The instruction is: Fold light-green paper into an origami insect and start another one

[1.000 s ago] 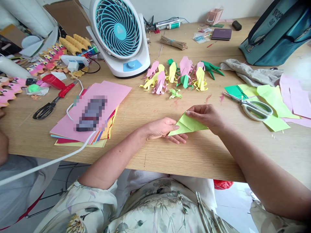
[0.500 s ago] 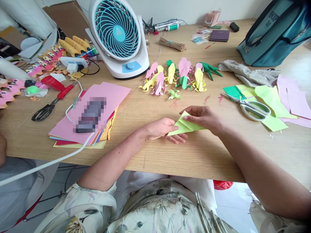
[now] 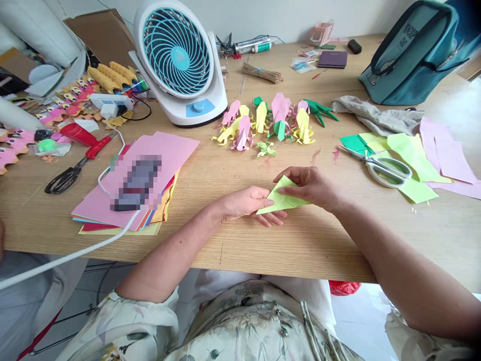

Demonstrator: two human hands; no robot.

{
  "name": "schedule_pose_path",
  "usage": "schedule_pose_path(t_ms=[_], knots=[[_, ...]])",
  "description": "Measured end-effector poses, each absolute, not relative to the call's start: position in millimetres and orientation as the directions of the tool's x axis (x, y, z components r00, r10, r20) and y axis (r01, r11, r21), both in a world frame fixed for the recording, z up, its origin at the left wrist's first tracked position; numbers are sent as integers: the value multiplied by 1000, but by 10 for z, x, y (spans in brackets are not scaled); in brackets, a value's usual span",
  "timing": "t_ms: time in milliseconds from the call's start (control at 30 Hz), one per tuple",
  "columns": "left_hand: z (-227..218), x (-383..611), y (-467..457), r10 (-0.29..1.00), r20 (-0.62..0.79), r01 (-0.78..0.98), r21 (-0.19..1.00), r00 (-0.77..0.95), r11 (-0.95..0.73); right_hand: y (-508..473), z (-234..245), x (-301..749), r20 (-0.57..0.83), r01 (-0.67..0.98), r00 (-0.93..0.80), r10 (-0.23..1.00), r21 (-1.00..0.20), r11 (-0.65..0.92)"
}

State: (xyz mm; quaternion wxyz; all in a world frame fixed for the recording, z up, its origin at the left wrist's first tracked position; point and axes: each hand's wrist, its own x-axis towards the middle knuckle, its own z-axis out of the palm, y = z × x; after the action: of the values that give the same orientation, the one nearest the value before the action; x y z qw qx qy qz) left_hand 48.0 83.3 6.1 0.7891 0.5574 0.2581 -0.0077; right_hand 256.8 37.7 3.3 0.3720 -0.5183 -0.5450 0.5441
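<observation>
A folded piece of light green paper (image 3: 282,198) is held between both hands just above the table. My left hand (image 3: 255,204) grips its left corner, thumb on top and fingers stretched out underneath. My right hand (image 3: 306,184) pinches the paper's upper right part with the thumb on its face; its other fingers are partly hidden behind the sheet. Creases run across the paper. Beyond the hands stand several folded paper figures in pink (image 3: 280,106), yellow (image 3: 303,126) and green, with a small light green one (image 3: 266,149) closest to the hands.
Scissors (image 3: 387,170) lie on green paper scraps at right, near pink sheets (image 3: 453,155). A stack of coloured paper (image 3: 176,150) with a blurred phone (image 3: 137,183) is at left, a white cable across it. A fan (image 3: 180,65) and a teal bag (image 3: 409,55) stand behind.
My right thumb has slid slightly left and down over the paper's face. Both hands keep their grip, and the whole view has shifted a little.
</observation>
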Motion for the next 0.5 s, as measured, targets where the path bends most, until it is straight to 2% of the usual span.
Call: schedule_pose_path(t_ms=[267,500], knots=[[-15,522,839,465,-322,253,945,825,205,327,59,2496,-36,235,-216,976,-972,16],[27,513,821,565,-315,301,946,763,122,320,122,2492,-72,197,-172,983,-980,-37]])
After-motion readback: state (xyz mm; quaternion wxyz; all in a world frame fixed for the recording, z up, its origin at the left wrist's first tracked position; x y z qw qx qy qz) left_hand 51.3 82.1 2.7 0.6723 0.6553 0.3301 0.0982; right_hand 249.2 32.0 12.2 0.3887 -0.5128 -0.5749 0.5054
